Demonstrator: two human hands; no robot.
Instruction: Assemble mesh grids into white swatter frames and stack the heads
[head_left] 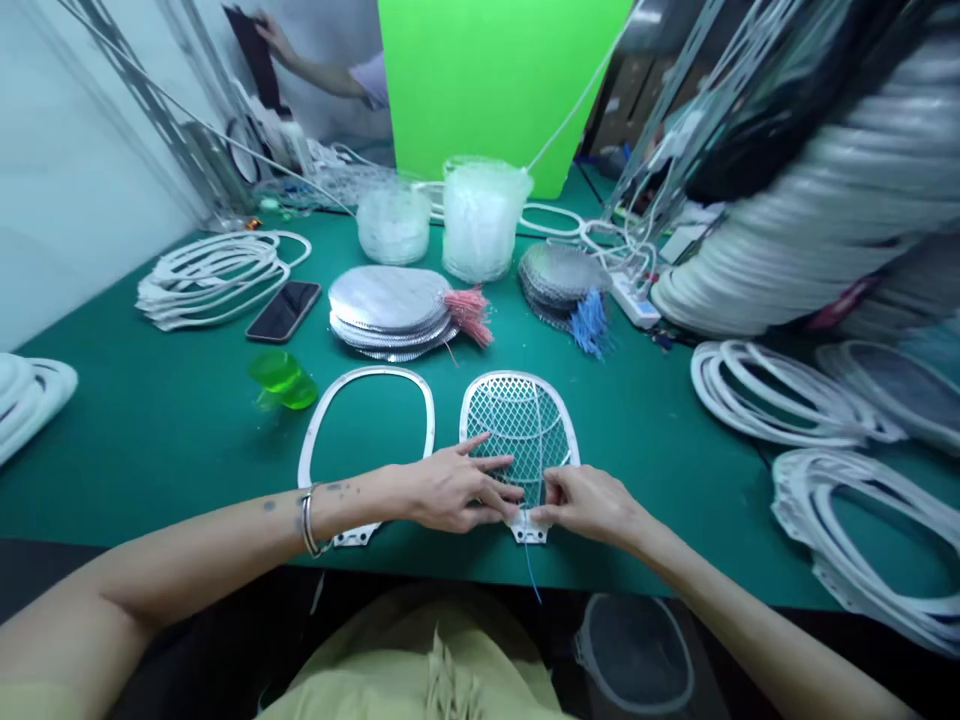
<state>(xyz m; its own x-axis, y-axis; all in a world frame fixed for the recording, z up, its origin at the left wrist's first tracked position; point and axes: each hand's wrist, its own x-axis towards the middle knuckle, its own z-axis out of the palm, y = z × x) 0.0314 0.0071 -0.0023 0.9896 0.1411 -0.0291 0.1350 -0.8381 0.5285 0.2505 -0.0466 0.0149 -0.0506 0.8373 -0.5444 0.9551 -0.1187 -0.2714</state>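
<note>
A white racket-shaped frame with a mesh grid (pixel 520 420) lies on the green table (pixel 165 440) near its front edge. My left hand (pixel 450 488) rests on the lower part of the mesh, its fingers pinched together. My right hand (pixel 589 503) pinches the frame's neck, where a thin blue wire (pixel 531 575) hangs down. An empty white frame (pixel 367 420) lies just left of the meshed one, under my left wrist.
Stacks of metal mesh with red wires (pixel 394 310) and blue wires (pixel 562 280) lie behind. A phone (pixel 283 310), a green cup (pixel 283 380), plastic tubs (pixel 480 220) and piles of white frames (pixel 787 400) surround them. Another person's arm (pixel 315 65) reaches at the far left.
</note>
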